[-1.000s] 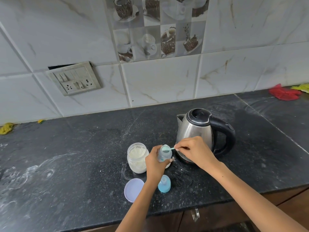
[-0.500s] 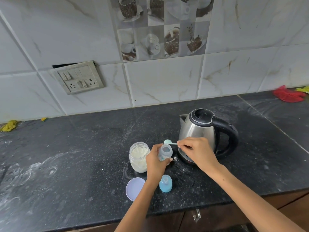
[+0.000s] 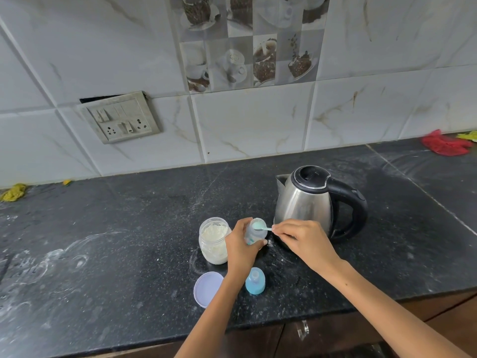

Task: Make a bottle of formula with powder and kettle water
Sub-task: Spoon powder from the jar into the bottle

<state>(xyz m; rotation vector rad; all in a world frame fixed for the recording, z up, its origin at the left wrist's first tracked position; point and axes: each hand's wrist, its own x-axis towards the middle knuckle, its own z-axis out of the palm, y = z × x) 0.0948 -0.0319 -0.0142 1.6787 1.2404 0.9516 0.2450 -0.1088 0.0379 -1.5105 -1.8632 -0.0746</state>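
Head view: our left hand point(image 3: 238, 250) curls around the bottle point(image 3: 254, 232), standing upright near the counter's point(image 3: 129, 241) front edge, between the open powder jar point(image 3: 214, 240) and the kettle point(image 3: 313, 202). Our right hand point(image 3: 304, 241) pinches the scoop point(image 3: 259, 225), its bowl over the bottle's mouth. Jar lid point(image 3: 207, 288) and blue bottle cap point(image 3: 255, 280) lie closer to the front edge.

Jar point(image 3: 214, 240) left of kettle point(image 3: 309, 202)
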